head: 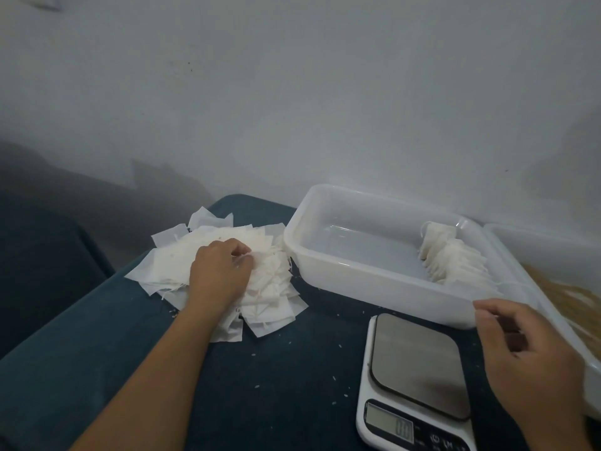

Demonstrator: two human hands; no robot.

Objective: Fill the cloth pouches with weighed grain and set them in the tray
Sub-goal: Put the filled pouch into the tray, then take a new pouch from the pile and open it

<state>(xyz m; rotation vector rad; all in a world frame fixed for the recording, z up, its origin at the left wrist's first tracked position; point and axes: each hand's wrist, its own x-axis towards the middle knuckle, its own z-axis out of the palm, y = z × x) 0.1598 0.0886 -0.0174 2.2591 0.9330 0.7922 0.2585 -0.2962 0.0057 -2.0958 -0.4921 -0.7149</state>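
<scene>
— Well, what are the hands doing at the worktop (292, 385)?

— The left hand (218, 275) lies on a loose heap of empty white cloth pouches (182, 265), its fingertips curled and pinching at one pouch near the top of the heap. The right hand (527, 349) hangs in the air just above the near right corner of the tray, fingers loosely curled, thumb close to the forefinger; whether anything thin is caught between them cannot be told.

— And the tray?

— A pale plastic tray (325, 255) stands against the wall, just right of the heap. A row of filled pouches (455, 258) stands on edge along its right side; the rest of its floor shows bare.

— Where is the grain?

— Brownish grain (572, 301) lies in a second pale container (553, 242) at the right edge, touching the tray. Stray grains (257, 387) dot the dark blue cover.

— The scale?

— A small white kitchen scale (416, 382) with a steel plate sits in front of the tray, nothing on it; its lit display is too blurred to read with certainty.
</scene>
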